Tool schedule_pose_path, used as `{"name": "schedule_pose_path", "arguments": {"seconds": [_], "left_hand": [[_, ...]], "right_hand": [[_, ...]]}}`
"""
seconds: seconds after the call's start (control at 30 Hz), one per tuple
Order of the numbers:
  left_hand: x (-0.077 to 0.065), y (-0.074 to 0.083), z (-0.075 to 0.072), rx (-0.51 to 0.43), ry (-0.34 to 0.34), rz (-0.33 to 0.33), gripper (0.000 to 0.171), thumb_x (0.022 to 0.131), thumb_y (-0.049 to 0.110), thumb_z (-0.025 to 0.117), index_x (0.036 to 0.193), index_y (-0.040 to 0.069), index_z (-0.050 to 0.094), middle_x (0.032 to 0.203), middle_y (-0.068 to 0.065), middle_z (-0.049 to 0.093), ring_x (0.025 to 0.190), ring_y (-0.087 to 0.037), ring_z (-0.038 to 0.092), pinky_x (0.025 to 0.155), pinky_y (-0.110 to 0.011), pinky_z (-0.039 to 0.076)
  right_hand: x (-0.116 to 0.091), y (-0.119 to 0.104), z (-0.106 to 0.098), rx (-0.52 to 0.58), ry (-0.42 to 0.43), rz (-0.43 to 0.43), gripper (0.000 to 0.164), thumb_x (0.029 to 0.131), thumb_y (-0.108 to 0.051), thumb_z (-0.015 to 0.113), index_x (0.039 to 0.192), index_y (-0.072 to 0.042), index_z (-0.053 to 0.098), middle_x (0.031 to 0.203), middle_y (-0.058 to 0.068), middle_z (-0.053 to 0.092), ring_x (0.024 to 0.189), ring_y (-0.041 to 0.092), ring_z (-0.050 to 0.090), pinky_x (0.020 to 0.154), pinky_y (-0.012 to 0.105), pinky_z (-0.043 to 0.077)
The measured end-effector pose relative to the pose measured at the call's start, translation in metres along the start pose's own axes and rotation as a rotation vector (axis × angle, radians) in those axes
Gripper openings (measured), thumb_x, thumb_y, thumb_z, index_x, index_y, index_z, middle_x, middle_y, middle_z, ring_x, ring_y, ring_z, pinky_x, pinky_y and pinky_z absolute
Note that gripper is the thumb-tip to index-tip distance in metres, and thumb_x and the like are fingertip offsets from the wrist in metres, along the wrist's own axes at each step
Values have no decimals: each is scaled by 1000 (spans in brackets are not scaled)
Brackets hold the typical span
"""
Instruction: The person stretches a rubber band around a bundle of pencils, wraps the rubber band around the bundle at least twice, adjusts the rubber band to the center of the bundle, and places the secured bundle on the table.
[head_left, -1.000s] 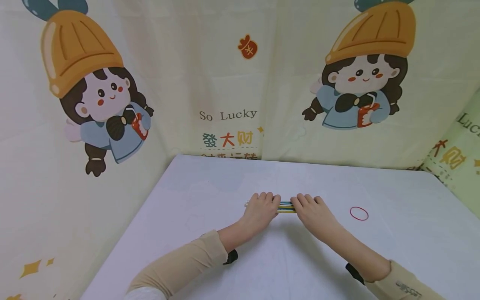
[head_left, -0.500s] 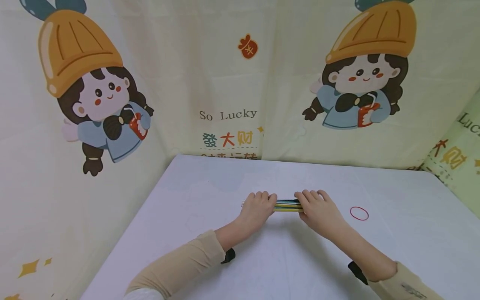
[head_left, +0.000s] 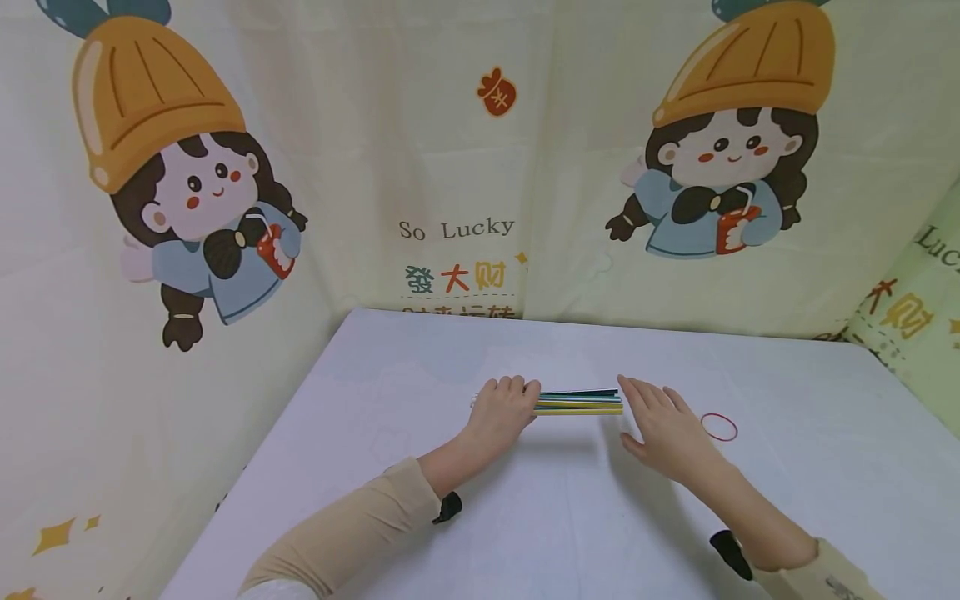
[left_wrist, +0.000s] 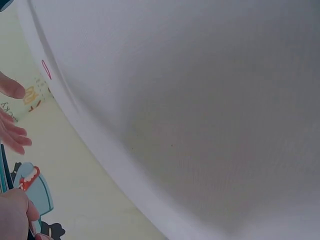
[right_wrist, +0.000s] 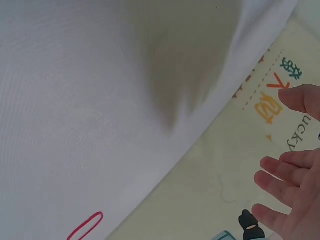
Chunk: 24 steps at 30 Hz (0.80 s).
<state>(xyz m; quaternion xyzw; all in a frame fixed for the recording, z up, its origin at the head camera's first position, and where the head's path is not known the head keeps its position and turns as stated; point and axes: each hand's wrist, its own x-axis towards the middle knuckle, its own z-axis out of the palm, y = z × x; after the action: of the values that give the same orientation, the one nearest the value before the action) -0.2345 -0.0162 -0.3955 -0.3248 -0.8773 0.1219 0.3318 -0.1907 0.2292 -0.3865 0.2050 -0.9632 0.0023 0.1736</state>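
Note:
My left hand (head_left: 501,412) grips a bundle of thin pencil-like sticks (head_left: 577,403), yellow, green, white and dark, lying level above the table. Small whitish ends poke out on the left of the fist, and the longer part juts out to the right. Just beyond that right end is my right hand (head_left: 671,433), fingers straight and thumb apart, holding nothing. The right wrist view shows its spread fingers (right_wrist: 280,187). At the left edge of the left wrist view, part of the left hand (left_wrist: 14,215) appears round the sticks (left_wrist: 5,172).
A thin red rubber band (head_left: 722,440) lies on the white-covered table (head_left: 825,467), right of my right hand. Behind the table hangs a cream curtain (head_left: 570,183) with printed cartoon figures and lettering.
My right hand has let go of the sticks and moved right, its fingers straightening. The left hand has shifted slightly left and up with the bundle, so more of the sticks shows.

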Motion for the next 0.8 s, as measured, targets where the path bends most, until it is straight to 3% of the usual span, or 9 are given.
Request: {"name": "schedule_pose_path", "arguments": {"seconds": [0.33, 0.8], "left_hand": [[1, 2, 1, -1, -14, 16, 35, 77, 43, 70, 86, 15, 51, 72, 4, 54, 63, -9, 52, 52, -19, 34], [1, 4, 0, -21, -20, 23, 36, 77, 43, 70, 90, 15, 52, 74, 4, 56, 65, -9, 52, 52, -19, 34]], "right_hand": [[0, -12, -1, 6, -51, -3, 71, 74, -22, 71, 130, 9, 40, 129, 19, 47, 118, 33, 45, 97, 51, 33], [1, -11, -3, 13, -21, 17, 69, 75, -22, 70, 128, 9, 40, 125, 21, 50, 115, 34, 48, 93, 51, 36]]}}
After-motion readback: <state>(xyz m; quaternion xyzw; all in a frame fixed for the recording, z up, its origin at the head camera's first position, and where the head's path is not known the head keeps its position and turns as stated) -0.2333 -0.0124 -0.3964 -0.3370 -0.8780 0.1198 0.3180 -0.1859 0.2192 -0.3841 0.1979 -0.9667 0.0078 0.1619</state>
